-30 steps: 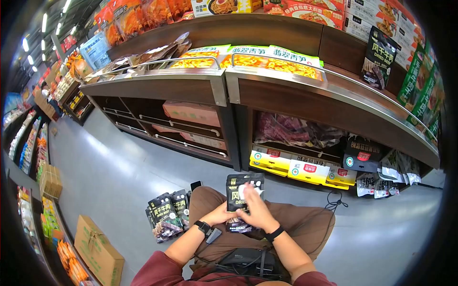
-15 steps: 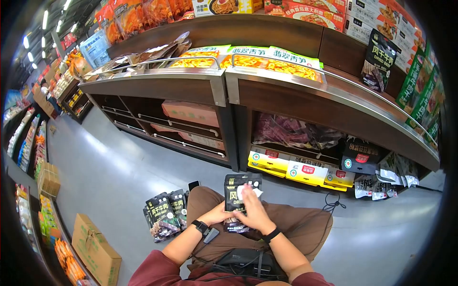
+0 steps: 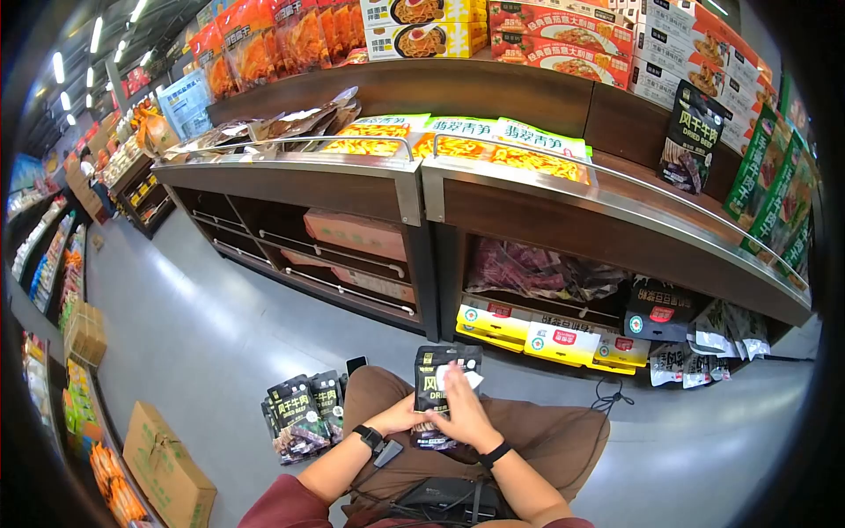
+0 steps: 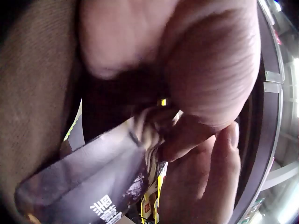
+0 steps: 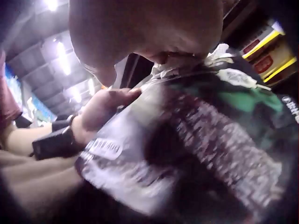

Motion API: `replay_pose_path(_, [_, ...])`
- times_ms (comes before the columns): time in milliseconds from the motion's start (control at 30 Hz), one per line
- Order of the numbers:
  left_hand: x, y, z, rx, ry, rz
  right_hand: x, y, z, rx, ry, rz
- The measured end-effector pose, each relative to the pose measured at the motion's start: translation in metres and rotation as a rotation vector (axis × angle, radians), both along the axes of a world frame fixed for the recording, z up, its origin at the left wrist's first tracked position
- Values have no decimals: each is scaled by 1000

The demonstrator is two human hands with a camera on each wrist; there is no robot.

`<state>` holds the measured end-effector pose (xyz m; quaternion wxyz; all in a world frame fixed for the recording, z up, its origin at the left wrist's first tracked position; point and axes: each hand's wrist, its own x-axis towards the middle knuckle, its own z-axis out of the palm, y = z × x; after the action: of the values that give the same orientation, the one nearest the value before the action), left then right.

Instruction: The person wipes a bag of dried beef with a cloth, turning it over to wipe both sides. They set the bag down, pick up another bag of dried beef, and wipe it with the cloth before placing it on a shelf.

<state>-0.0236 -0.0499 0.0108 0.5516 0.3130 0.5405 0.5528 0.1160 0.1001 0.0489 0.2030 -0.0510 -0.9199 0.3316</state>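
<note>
Above your lap: one black bag of dried beef, front face turned up toward you, lettering legible as "DRI" where your fingers do not cover it.

Left hand: grasping the bag by its left edge, toward the bottom; dark watch on the wrist.

Right hand: fingers laid out straight across the bag's front, pressing a white tissue against it, not clenched; black band on the wrist.

Floor, just beside your left knee: a group of matching dried beef bags, overlapping; a phone next to them. Farther left, a brown carton.

Shelf unit ahead of you, upper level: green-and-white food packs lying flat behind a metal rail; to the right, another dried beef bag standing upright. Lower level: yellow-and-white boxes in a row, with a purple-looking heap in clear wrap behind them.

Your seat: floor level, legs folded, brown trousers; a black pouch at your waist.
</note>
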Motion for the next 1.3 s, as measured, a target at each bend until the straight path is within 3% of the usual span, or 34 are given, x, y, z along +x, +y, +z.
replay_pose_path(67, [1, 0, 7, -21, 17, -13, -1, -17, 13, 3, -29, 103])
replay_pose_path(167, [2, -2, 18, -131, -10, -22, -3, -8, 8, -16, -39, 94])
replay_pose_path(300, [7, 0, 17, -53, -65, 62, 2, 17, -16, -61, -1, -212])
replay_pose_path(367, [6, 1, 13, -9, 2, 22, 5, 21, -18, -82, -57, -250])
replay_pose_path(433, [4, 0, 8, -18, 4, 8, 4, 13, -11, -146, 18, -134])
replay_pose_path(500, [3, -1, 8, 8, 12, 22, 1, -2, -3, -49, 70, 15])
replay_pose_path(567, [3, 1, 14, 0, 49, 20, 0, -16, 10, -33, -23, 131])
replay_pose_path(633, [5, 0, 20, -12, 122, 21, -2, -14, 15, -52, -23, 121])
replay_pose_path(700, [3, -3, 8, -55, -8, 19, -1, 0, 3, -32, 36, 64])
replay_pose_path(833, [5, 1, 14, -25, -4, 31, 7, 27, -17, -89, -32, -253])
replay_pose_path(900, [5, 1, 17, -17, -25, 23, 8, 24, -12, -105, -46, -252])
replay_pose_path(1000, [2, -2, 5, 11, -20, 26, 3, 6, 4, -46, -58, 18])
replay_pose_path(1133, [-2, -3, -4, -9, -11, 7, 0, -8, 16, -26, -13, 103])
replay_pose_path(1300, [4, 0, 19, -17, -30, 34, 5, 20, -4, -37, -38, -221])
